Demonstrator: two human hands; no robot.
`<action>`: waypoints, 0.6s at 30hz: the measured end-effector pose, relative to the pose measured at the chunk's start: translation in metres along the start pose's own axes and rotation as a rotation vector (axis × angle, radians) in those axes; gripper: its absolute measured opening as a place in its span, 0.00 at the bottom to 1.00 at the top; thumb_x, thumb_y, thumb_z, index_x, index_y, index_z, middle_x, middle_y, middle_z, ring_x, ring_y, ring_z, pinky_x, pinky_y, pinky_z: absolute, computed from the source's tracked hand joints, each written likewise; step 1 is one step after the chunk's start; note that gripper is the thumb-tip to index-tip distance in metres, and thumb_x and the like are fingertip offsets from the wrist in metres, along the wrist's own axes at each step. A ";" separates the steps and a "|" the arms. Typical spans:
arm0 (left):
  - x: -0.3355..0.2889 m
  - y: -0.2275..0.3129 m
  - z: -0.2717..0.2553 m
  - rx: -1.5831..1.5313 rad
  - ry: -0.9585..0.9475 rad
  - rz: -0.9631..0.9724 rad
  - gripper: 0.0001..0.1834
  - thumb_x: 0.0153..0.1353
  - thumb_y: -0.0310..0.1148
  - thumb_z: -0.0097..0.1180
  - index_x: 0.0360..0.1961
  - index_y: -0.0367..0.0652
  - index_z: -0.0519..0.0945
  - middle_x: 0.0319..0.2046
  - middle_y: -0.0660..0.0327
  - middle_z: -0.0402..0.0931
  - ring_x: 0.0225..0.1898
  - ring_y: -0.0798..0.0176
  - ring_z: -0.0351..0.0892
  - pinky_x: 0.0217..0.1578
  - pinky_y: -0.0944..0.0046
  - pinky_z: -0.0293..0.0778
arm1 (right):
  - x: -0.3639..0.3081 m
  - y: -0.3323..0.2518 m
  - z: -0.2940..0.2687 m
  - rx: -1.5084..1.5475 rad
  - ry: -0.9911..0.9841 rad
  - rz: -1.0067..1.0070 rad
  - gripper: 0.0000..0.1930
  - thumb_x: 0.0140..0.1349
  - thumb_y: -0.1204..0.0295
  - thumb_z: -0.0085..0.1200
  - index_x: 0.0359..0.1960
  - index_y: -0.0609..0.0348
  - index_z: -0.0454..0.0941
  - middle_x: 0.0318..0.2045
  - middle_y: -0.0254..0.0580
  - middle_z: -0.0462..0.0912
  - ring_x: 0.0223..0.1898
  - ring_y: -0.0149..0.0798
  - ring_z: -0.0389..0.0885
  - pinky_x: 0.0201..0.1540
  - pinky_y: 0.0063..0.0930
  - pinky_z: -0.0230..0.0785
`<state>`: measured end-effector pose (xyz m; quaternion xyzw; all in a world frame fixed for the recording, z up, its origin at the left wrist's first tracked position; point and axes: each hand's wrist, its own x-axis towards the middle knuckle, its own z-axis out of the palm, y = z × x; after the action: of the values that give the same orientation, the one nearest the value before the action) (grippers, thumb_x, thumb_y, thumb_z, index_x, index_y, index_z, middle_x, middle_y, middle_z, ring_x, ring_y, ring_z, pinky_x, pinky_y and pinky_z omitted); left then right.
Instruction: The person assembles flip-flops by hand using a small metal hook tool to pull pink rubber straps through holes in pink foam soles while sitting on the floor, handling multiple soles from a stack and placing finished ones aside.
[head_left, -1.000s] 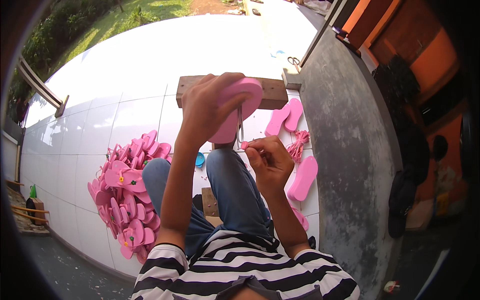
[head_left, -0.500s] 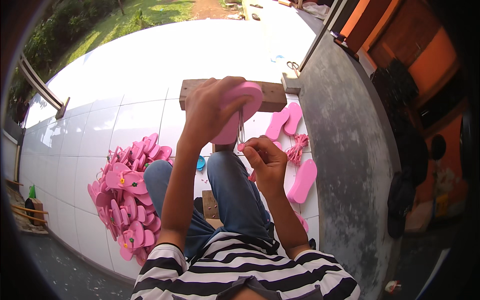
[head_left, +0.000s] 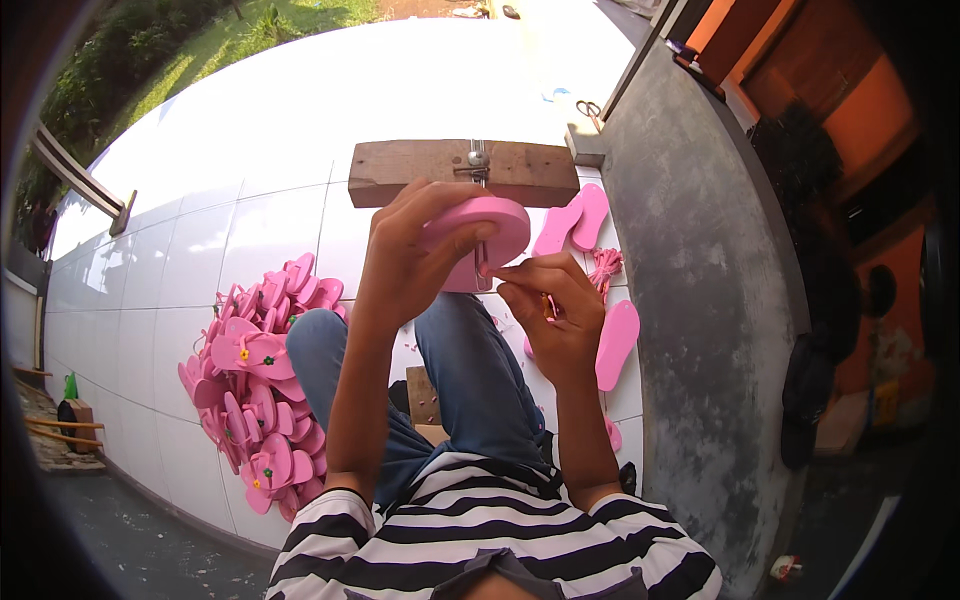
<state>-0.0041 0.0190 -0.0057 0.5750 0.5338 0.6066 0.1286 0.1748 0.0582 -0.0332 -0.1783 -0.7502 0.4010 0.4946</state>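
Observation:
My left hand [head_left: 405, 245] is closed round a pink flip-flop sole [head_left: 508, 217], tilted up in front of me. A thin metal prong [head_left: 484, 275] runs along the sole's underside from a metal fitting [head_left: 477, 158] on a wooden block [head_left: 400, 172]. My right hand [head_left: 562, 315] is closed, its fingertips pinching a small pink strap end [head_left: 486, 269] at the prong. Something small and yellow [head_left: 549, 306] shows between its fingers; its kind is unclear. Most of the strap is hidden by the hand.
A heap of pink flip-flops [head_left: 255, 390] lies on the white tiles at left. Loose pink soles [head_left: 618, 345] and a bundle of pink straps [head_left: 606, 268] lie at right, beside a grey concrete strip [head_left: 690, 300]. Scissors [head_left: 589, 109] lie beyond.
The sole and my left hand have come down and nearer, uncovering the block's metal fitting. My right hand has shifted right, its fingertips still at the prong.

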 end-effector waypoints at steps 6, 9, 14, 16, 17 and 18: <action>-0.010 -0.006 0.005 -0.102 0.018 0.018 0.16 0.56 0.30 0.68 0.44 0.38 0.81 0.36 0.56 0.80 0.37 0.60 0.80 0.40 0.64 0.74 | 0.027 0.011 0.003 0.218 -0.015 0.113 0.26 0.65 0.58 0.59 0.60 0.57 0.69 0.57 0.46 0.72 0.60 0.44 0.72 0.59 0.37 0.68; -0.010 -0.003 0.005 -0.096 0.007 0.032 0.16 0.55 0.29 0.68 0.44 0.38 0.81 0.36 0.56 0.80 0.38 0.59 0.81 0.40 0.63 0.74 | 0.037 0.015 0.018 0.315 -0.158 -0.046 0.26 0.66 0.60 0.58 0.62 0.57 0.69 0.60 0.49 0.73 0.60 0.45 0.73 0.60 0.35 0.68; -0.012 -0.001 0.010 -0.058 0.071 0.097 0.15 0.55 0.26 0.68 0.45 0.38 0.82 0.38 0.54 0.81 0.42 0.56 0.81 0.43 0.62 0.75 | 0.046 0.028 0.016 0.462 -0.160 0.057 0.26 0.61 0.60 0.65 0.58 0.59 0.74 0.52 0.44 0.81 0.51 0.36 0.80 0.56 0.32 0.71; -0.017 0.002 0.008 -0.063 0.092 0.081 0.15 0.55 0.25 0.67 0.44 0.37 0.82 0.39 0.53 0.81 0.43 0.56 0.81 0.44 0.62 0.75 | 0.050 0.030 0.017 0.507 -0.221 0.073 0.27 0.59 0.60 0.66 0.56 0.60 0.75 0.53 0.44 0.81 0.51 0.35 0.80 0.55 0.31 0.72; -0.019 0.004 0.008 -0.066 0.102 0.076 0.15 0.55 0.24 0.67 0.44 0.37 0.82 0.39 0.53 0.81 0.44 0.56 0.81 0.45 0.62 0.75 | 0.051 0.030 0.018 0.529 -0.252 0.078 0.27 0.59 0.60 0.67 0.56 0.60 0.76 0.53 0.44 0.81 0.51 0.34 0.80 0.55 0.31 0.72; -0.021 0.008 0.010 -0.077 0.127 0.096 0.14 0.56 0.25 0.66 0.44 0.37 0.81 0.39 0.53 0.81 0.42 0.56 0.81 0.44 0.61 0.75 | 0.049 0.030 0.018 0.541 -0.236 0.055 0.25 0.60 0.61 0.66 0.55 0.61 0.77 0.51 0.44 0.82 0.50 0.33 0.80 0.54 0.29 0.72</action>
<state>0.0146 0.0050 -0.0139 0.5549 0.4889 0.6674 0.0872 0.1333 0.1018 -0.0303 -0.0124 -0.6632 0.6176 0.4227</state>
